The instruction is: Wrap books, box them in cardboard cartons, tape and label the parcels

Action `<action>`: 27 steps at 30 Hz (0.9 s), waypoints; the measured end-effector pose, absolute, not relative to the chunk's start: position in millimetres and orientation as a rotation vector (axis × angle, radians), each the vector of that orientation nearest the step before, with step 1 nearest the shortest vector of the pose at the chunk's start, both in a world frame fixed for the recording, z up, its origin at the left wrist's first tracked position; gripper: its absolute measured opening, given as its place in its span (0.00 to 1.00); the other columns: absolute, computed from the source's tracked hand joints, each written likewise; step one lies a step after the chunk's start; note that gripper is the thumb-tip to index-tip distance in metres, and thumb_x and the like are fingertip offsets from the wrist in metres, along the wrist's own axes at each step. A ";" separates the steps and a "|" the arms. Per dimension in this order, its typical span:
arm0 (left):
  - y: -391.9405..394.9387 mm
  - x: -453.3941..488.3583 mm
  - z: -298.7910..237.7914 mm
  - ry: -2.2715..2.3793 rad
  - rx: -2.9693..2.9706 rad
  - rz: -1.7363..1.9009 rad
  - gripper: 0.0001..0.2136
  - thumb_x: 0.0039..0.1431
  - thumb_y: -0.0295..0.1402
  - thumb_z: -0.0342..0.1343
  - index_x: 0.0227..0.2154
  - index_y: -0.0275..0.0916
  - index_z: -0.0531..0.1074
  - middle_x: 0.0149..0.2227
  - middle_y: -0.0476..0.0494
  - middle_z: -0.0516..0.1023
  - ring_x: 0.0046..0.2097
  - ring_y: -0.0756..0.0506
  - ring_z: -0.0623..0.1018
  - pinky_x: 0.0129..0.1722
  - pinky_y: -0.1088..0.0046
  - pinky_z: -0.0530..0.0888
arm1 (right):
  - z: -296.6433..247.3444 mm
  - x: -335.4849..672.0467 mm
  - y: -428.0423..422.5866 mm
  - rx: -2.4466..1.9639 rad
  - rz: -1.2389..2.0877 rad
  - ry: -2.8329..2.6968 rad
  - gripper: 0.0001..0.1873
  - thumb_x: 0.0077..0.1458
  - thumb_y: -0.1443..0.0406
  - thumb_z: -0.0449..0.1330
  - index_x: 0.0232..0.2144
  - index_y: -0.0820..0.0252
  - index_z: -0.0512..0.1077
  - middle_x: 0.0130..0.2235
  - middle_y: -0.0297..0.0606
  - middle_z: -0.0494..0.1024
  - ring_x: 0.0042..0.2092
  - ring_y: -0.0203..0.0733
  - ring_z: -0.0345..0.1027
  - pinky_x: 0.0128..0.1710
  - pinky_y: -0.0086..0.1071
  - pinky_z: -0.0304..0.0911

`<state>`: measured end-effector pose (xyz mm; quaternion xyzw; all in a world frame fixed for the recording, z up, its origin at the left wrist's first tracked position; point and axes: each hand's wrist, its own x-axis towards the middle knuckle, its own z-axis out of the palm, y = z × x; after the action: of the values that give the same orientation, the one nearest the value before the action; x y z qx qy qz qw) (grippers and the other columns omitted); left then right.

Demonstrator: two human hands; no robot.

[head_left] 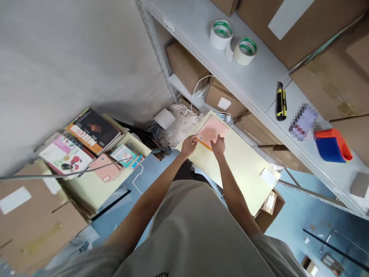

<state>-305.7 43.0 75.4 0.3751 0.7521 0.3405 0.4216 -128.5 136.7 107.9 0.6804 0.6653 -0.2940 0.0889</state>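
A thin pink book or notebook (212, 130) with an orange edge lies flat on the pale yellow tabletop (242, 165). My left hand (189, 146) is at its left corner, thumb and fingers pinched together; whatever may be between them is too small to make out. Over the near edge of the pink book rests my right hand (218, 146), its thumb and index finger apart and the other fingers partly curled. A white slip or card (268, 176) lies on the same tabletop, toward its right end.
Stacked books (92, 130) and another pink book (106, 167) occupy a side table at left, with a cable across them. The grey shelf (259, 88) bears tape rolls (221, 34), a yellow-black cutter (281, 102) and a blue-orange tape dispenser (331, 146). Crumpled paper (184, 121) lies behind the table.
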 end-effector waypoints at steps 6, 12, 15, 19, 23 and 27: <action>-98.9 -326.4 88.3 2.047 0.627 1.328 0.10 0.66 0.33 0.66 0.48 0.41 0.86 0.40 0.39 0.90 0.41 0.39 0.88 0.48 0.61 0.84 | 107.4 -162.8 39.3 1.599 -1.165 2.479 0.31 0.75 0.60 0.63 0.75 0.65 0.71 0.68 0.59 0.77 0.66 0.58 0.78 0.70 0.48 0.71; -210.1 -351.9 118.9 2.202 0.293 1.690 0.16 0.62 0.44 0.73 0.47 0.39 0.87 0.39 0.38 0.90 0.39 0.39 0.86 0.45 0.62 0.84 | 123.8 -217.5 -34.0 1.113 -1.279 2.772 0.27 0.73 0.63 0.64 0.69 0.66 0.77 0.64 0.60 0.82 0.65 0.60 0.78 0.71 0.51 0.72; -255.2 -371.5 129.5 2.315 0.097 1.841 0.16 0.63 0.45 0.72 0.46 0.38 0.87 0.39 0.38 0.89 0.40 0.40 0.85 0.47 0.62 0.83 | 136.7 -249.0 -65.1 0.872 -1.309 2.878 0.26 0.73 0.62 0.64 0.68 0.64 0.78 0.63 0.59 0.83 0.64 0.61 0.78 0.71 0.54 0.72; -316.9 -405.3 132.3 2.405 -0.119 1.964 0.17 0.66 0.44 0.68 0.49 0.37 0.87 0.42 0.36 0.89 0.45 0.38 0.86 0.52 0.59 0.83 | 152.8 -297.5 -117.8 0.534 -1.370 2.934 0.24 0.74 0.59 0.64 0.68 0.57 0.79 0.61 0.54 0.84 0.63 0.60 0.79 0.68 0.52 0.75; -397.7 -446.8 123.4 2.415 -0.362 2.038 0.18 0.68 0.46 0.69 0.50 0.37 0.84 0.46 0.34 0.87 0.52 0.36 0.85 0.60 0.57 0.82 | 159.9 -356.6 -193.9 0.266 -1.379 2.913 0.23 0.76 0.60 0.64 0.67 0.57 0.79 0.63 0.53 0.84 0.64 0.58 0.80 0.71 0.52 0.74; -498.6 -483.9 106.8 2.432 -0.724 2.026 0.20 0.67 0.43 0.69 0.56 0.37 0.78 0.57 0.29 0.83 0.61 0.36 0.82 0.68 0.54 0.77 | 153.1 -413.0 -283.5 0.157 -1.387 2.827 0.21 0.74 0.64 0.67 0.65 0.57 0.81 0.58 0.50 0.86 0.61 0.54 0.83 0.67 0.47 0.76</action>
<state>-483.9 -498.6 106.8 -0.2226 0.7479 0.6232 -0.0525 -413.0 -283.5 153.1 0.0497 0.8966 -0.4399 -0.0058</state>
